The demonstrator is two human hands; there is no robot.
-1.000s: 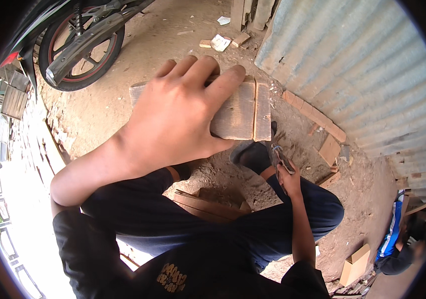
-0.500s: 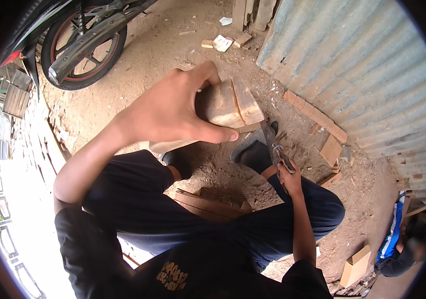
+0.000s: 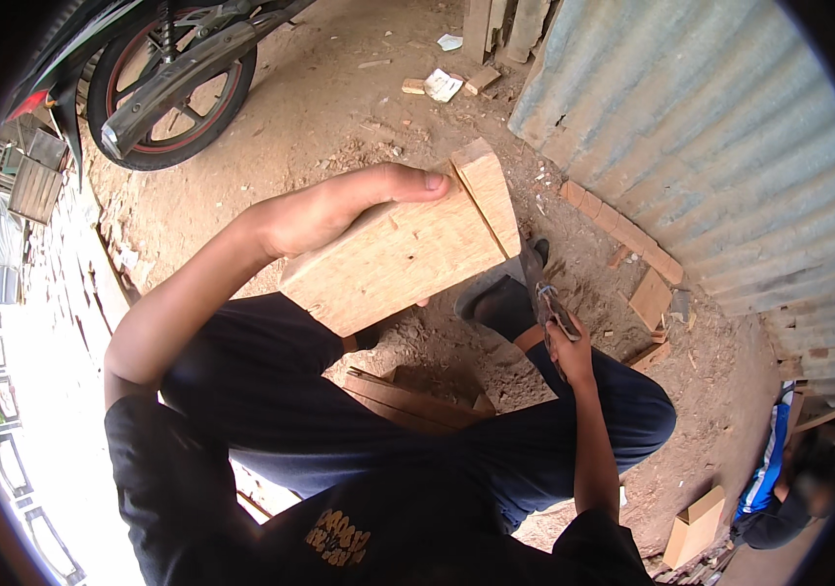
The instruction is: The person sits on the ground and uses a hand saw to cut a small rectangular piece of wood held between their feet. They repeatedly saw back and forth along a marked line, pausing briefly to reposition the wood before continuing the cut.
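My left hand (image 3: 334, 207) grips a thick, pale wooden block (image 3: 393, 252) in front of me, its thumb along the upper edge and a fingertip showing underneath. A narrow straight cut crosses the block near its right end. Lower down on the right, my right hand (image 3: 570, 352) is closed round the worn handle of what looks like a hand saw (image 3: 537, 278). Its dark blade points up toward the block's right end and is seen nearly edge-on; whether it touches the wood I cannot tell.
Between my legs lies a wooden piece (image 3: 407, 402). A motorcycle (image 3: 178, 98) stands at the far left. Corrugated metal sheeting (image 3: 691, 127) rises on the right, with a row of bricks (image 3: 622, 230) along its foot. Another person (image 3: 789, 498) is at the lower right.
My left hand has turned the wooden block over, so a broad pale face now shows and the thumb lies on the upper edge. The right hand and saw have stayed almost still.
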